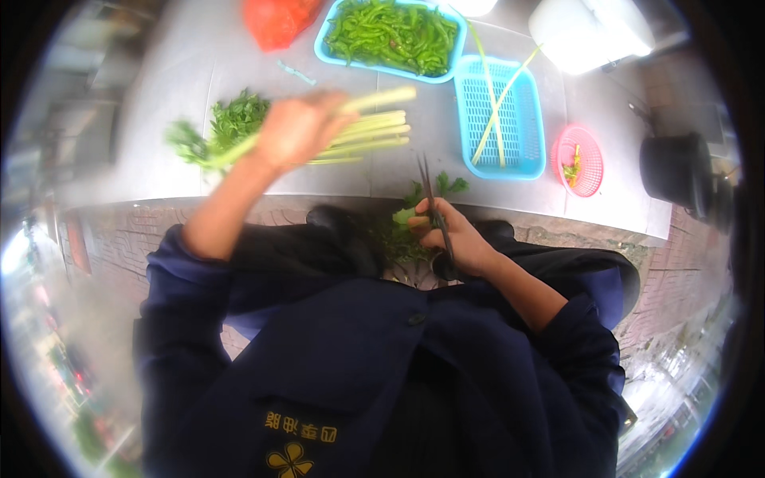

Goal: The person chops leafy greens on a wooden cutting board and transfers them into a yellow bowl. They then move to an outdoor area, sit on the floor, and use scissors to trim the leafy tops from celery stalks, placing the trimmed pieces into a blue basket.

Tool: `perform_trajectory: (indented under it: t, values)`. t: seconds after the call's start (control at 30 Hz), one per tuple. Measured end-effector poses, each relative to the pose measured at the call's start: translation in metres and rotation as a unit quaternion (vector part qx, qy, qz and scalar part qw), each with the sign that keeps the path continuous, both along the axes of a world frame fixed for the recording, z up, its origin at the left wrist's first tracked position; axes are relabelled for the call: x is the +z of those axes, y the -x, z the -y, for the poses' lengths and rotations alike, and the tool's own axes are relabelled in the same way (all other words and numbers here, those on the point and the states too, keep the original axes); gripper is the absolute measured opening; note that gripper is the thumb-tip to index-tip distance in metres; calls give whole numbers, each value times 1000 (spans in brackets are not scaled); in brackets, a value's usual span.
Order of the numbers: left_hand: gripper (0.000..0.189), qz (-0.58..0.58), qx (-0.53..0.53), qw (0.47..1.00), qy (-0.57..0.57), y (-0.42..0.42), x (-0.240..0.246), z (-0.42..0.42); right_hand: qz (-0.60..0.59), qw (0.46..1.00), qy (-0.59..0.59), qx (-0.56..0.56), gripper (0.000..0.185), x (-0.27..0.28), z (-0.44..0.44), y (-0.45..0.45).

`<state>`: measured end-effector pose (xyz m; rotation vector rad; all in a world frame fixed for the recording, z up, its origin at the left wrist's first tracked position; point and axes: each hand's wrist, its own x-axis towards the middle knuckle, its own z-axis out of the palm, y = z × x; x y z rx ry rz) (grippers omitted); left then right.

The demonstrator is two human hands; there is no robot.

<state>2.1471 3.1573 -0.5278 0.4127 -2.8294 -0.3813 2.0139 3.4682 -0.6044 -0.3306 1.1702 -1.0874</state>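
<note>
My left hand (305, 128), blurred, is closed around a pale green celery stalk (382, 98) with leaves at its left end. Beneath it, several more celery stalks (376, 128) lie on the grey tabletop (406, 164), with a clump of celery leaves (239, 115) on the left. My right hand (457, 236) holds dark metal scissors (425, 176), blades pointing away from me, above my lap. A light green leafy piece (404, 216) shows at the fingertips of that hand; whether it is pinched there I cannot tell.
A blue basket of green chili peppers (391, 39) stands at the back. Right of it, a blue basket (532, 146) holds two thin stalks (501, 101). A pink basket (588, 143) contains trimmings. Also about are a red plastic bag (278, 24), a white container (586, 36) and leaves (400, 245) below the table edge.
</note>
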Motion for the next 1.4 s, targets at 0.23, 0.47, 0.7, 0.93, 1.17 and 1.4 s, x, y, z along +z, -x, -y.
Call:
perform_trajectory:
  t: [0.23,0.47,0.7,0.93,1.17,1.4]
  values:
    - [37,199,-16,938,-282,11,-34,-29,-89,994,-19,-62,53,18,8,22]
    - [44,253,33,837,-484,25,-33,-45,-120,991,-33,-42,57,28,7,26]
    - [46,281,-6,826,-489,35,-34,-50,-189,980,-44,-35,49,23,4,29]
    - [47,312,3,815,-488,32,-40,-49,-233,968,-77,-53,52,13,7,22]
    - [36,287,38,818,-496,45,-37,-38,-469,875,-105,63,58,-71,-19,3]
    - [22,103,31,726,-679,65,4,-30,-536,713,-168,419,81,-140,-26,-30]
